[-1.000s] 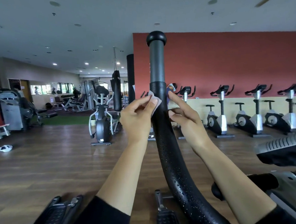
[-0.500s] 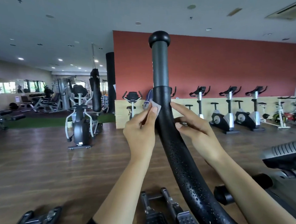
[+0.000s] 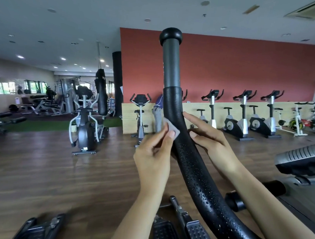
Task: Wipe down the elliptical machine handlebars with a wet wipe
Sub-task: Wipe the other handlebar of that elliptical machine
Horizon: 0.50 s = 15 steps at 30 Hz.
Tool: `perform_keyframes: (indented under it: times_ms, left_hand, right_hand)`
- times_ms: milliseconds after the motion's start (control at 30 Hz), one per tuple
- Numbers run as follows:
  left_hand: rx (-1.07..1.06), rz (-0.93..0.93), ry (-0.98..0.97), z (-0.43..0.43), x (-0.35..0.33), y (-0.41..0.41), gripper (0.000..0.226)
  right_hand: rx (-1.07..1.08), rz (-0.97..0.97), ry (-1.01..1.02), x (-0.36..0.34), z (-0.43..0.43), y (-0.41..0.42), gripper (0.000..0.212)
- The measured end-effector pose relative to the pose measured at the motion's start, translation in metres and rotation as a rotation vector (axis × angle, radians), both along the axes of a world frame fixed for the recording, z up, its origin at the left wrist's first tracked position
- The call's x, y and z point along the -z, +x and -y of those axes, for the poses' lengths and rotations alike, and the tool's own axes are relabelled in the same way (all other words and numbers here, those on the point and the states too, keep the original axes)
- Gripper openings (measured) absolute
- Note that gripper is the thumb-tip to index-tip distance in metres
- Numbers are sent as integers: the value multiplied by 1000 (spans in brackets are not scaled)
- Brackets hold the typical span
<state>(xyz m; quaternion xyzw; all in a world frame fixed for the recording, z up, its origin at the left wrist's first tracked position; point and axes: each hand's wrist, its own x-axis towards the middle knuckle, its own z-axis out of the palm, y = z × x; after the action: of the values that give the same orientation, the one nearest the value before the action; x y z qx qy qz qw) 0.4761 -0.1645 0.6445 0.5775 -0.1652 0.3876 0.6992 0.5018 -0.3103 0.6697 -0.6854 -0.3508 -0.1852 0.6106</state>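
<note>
A curved black foam-covered handlebar (image 3: pixel 192 168) rises through the middle of the view, ending in a grey tube and a round black cap (image 3: pixel 171 36). Water droplets dot its lower grip. My left hand (image 3: pixel 154 154) pinches a small white wet wipe (image 3: pixel 171 128) against the left side of the bar. On the right side my right hand (image 3: pixel 210 140) rests with fingers stretched along the foam, fingertips touching it and holding nothing.
Black foot pedals (image 3: pixel 196 234) lie below the bar, another pedal (image 3: pixel 41 226) at bottom left. A console edge (image 3: pixel 300 158) juts in at right above a short black grip (image 3: pixel 236 200). An elliptical (image 3: pixel 85 123), a punching bag (image 3: pixel 100 96) and exercise bikes (image 3: pixel 242 114) stand across the wooden floor.
The camera has turned right and tilted. Both hands with the wipe have slid a little lower along the foam, away from its top edge.
</note>
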Motion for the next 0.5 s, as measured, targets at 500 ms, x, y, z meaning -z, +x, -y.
perform_keyframes:
  times_ms: [500]
  left_hand:
    - [-317, -35, 169, 14, -20, -26, 20]
  right_hand:
    - [-126, -92, 6, 12, 9, -21, 48]
